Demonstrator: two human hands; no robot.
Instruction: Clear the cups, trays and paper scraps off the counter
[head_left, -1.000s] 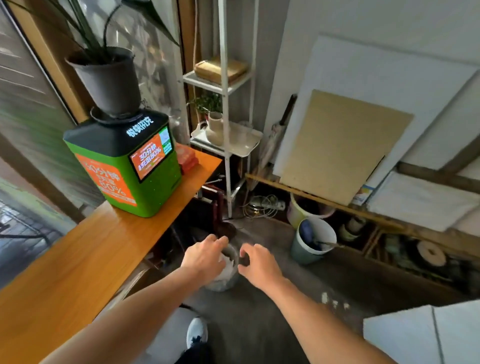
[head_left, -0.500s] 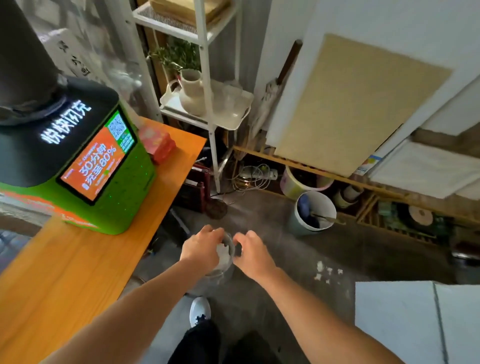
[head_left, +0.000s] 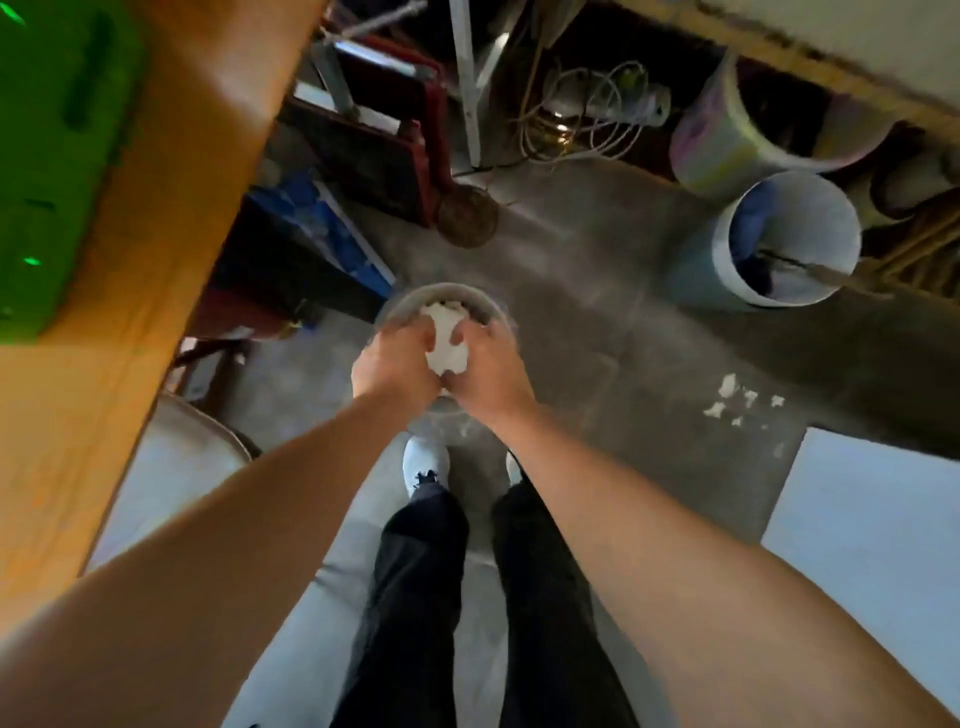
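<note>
White paper wad (head_left: 445, 340), two hands (head_left: 441, 366), one cup (head_left: 441, 304).

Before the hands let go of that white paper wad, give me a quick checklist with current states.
1. Crumpled white paper wad held by both left hand and right hand: ok.
2. Wad above the round grey bin: ok.
3. Bin already holds paper: ok.
4. Room left in bin: cannot tell.
5. White scraps on the floor at right: not ok.
6. Orange wooden counter fully cleared: cannot tell.
</note>
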